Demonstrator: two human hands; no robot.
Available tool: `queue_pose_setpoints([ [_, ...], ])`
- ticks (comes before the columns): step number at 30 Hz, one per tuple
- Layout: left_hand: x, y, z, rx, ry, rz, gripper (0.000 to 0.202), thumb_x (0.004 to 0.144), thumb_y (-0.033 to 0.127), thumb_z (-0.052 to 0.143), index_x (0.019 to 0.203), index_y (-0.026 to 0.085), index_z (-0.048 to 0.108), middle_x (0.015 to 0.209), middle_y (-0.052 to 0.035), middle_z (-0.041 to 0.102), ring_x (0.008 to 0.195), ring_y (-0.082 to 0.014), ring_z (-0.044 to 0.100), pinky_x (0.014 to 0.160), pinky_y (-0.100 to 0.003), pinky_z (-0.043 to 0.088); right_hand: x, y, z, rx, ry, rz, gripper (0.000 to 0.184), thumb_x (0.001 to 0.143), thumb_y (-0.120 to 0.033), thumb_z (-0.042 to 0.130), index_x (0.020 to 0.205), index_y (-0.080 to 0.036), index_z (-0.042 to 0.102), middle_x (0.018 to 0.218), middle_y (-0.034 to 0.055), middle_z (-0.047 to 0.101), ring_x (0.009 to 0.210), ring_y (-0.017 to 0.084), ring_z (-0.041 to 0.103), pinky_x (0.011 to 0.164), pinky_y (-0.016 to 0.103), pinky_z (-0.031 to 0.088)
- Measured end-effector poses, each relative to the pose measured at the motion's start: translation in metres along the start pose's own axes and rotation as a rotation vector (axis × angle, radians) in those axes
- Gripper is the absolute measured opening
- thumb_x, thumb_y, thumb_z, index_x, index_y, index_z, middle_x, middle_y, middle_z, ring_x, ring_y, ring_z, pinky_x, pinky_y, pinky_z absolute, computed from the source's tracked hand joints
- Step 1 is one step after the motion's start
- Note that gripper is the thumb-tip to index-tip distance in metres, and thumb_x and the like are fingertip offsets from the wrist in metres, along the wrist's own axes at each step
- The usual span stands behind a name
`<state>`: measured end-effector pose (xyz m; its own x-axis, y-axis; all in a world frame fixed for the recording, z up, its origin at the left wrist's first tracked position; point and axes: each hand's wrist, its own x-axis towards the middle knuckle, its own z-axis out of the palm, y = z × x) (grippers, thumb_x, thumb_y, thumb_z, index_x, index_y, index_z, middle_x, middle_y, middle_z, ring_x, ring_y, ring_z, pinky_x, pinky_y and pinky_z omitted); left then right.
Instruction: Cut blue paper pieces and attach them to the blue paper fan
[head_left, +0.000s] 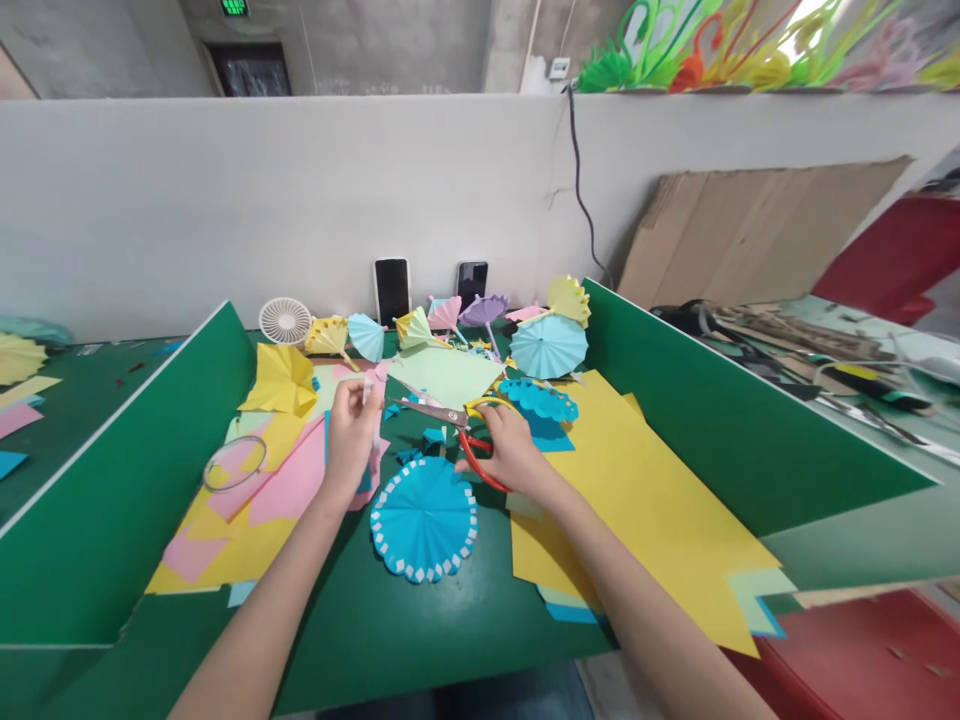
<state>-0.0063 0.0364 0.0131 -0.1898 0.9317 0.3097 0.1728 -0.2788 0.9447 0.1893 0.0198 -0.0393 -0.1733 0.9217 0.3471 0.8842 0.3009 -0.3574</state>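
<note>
My right hand (510, 450) is closed round the red and yellow handles of a pair of scissors (442, 411), whose blades point left and stand apart. Just left of the blade tips, my left hand (352, 430) pinches a strip of pale pink and white paper (376, 385); its lower end hangs down beside the palm. Below both hands lies a round, pleated blue paper disc (424, 520) with a scalloped rim of small white diamonds. Small blue paper scraps (431, 438) are scattered on the green tabletop between my hands.
Yellow sheets (622, 500) cover the right side; pink and yellow papers (285, 480) and a wire ring (235, 463) lie left. Several paper parasols (549, 345), a small fan (285, 321) and two phones (392, 290) stand behind. Green partitions (720, 420) flank the workspace.
</note>
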Motion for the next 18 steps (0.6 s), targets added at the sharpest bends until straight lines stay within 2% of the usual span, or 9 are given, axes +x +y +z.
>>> queue_pose_setpoints([
  [3,0.0,-0.003,0.0,0.098,0.0,0.013,0.02,0.067,0.029,0.055,0.08,0.019,0.044,0.079,0.0003,0.051,0.077,-0.0123,0.05,0.071,-0.024,0.038,-0.001,-0.002,0.0,-0.134,0.109,-0.052,0.082,0.052,-0.068,0.052,0.106,-0.007,0.048,0.086,0.0137,0.049,0.084,0.028,0.046,0.074,0.037,0.035],
  [7,0.001,-0.003,-0.003,0.133,-0.215,-0.019,0.023,0.064,0.028,0.057,0.081,0.019,0.046,0.08,-0.0007,0.054,0.082,-0.0145,0.052,0.074,-0.025,0.038,-0.002,-0.003,-0.003,-0.253,0.166,-0.115,0.077,0.058,-0.067,0.047,0.106,-0.007,0.048,0.085,0.0129,0.047,0.082,0.027,0.042,0.075,0.038,0.031],
  [10,0.0,-0.002,-0.002,0.101,-0.306,-0.099,0.025,0.062,0.029,0.059,0.082,0.018,0.048,0.081,-0.0012,0.057,0.079,-0.0148,0.055,0.068,-0.024,0.039,-0.003,-0.005,-0.005,-0.293,0.159,-0.141,0.07,0.062,-0.064,0.046,0.106,-0.008,0.048,0.085,0.012,0.046,0.082,0.026,0.04,0.075,0.037,0.029],
  [13,-0.002,-0.002,0.0,0.058,-0.335,-0.172,0.023,0.061,0.026,0.059,0.08,0.018,0.048,0.074,0.0002,0.058,0.072,-0.0136,0.056,0.061,-0.022,0.039,-0.003,-0.009,-0.008,-0.317,0.134,-0.153,0.068,0.064,-0.062,0.046,0.107,-0.009,0.048,0.084,0.0117,0.046,0.081,0.026,0.039,0.075,0.036,0.029],
  [18,-0.002,0.0,0.002,-0.028,-0.321,-0.261,0.021,0.058,0.021,0.06,0.075,0.017,0.049,0.069,0.0015,0.058,0.064,-0.0117,0.055,0.056,-0.02,0.038,-0.003,-0.012,-0.01,-0.34,0.106,-0.156,0.068,0.065,-0.062,0.045,0.109,-0.01,0.048,0.085,0.0118,0.047,0.081,0.026,0.04,0.076,0.036,0.028],
])
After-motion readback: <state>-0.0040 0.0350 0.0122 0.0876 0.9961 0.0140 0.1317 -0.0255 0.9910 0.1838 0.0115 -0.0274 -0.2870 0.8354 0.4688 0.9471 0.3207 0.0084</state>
